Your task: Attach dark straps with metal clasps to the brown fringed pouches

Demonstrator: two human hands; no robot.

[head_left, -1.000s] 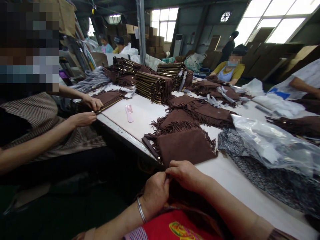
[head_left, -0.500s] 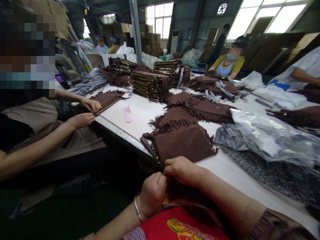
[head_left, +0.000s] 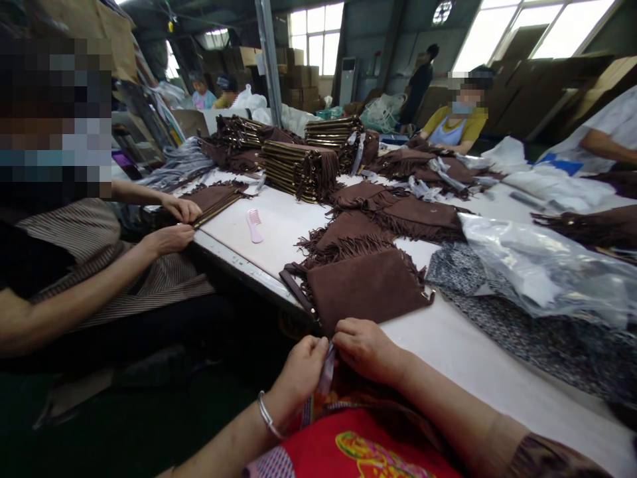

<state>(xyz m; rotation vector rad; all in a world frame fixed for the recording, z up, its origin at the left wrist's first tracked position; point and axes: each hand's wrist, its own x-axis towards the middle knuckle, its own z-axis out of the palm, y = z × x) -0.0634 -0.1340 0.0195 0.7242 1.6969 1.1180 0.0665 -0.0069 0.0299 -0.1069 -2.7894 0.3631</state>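
Note:
A brown fringed bag (head_left: pixel 368 287) lies flat at the table's near edge, its strap sticking out to the left. Just below its near corner my two hands meet over my lap. My left hand (head_left: pixel 302 372) is closed, thumb and fingers pinching a thin greyish plastic strip (head_left: pixel 327 373) that hangs down between the hands. My right hand (head_left: pixel 367 346) is closed too, fingertips pressed together beside the strip's upper end and close to the bag. What the right fingertips grip is hidden.
More fringed bags (head_left: pixel 348 232) lie beyond, with stacked bags (head_left: pixel 293 169) behind them. A pink comb (head_left: pixel 254 226) rests on the white table (head_left: pixel 229 236). Clear plastic (head_left: pixel 527 272) covers speckled fabric (head_left: pixel 502 332) at right. A co-worker's hands (head_left: pixel 182 222) hold a bag's edge at left.
My hands have drawn slightly apart, and the left has turned and loosened from a fist into a pinch. The greyish plastic strip now shows between them. The brown bag has barely moved.

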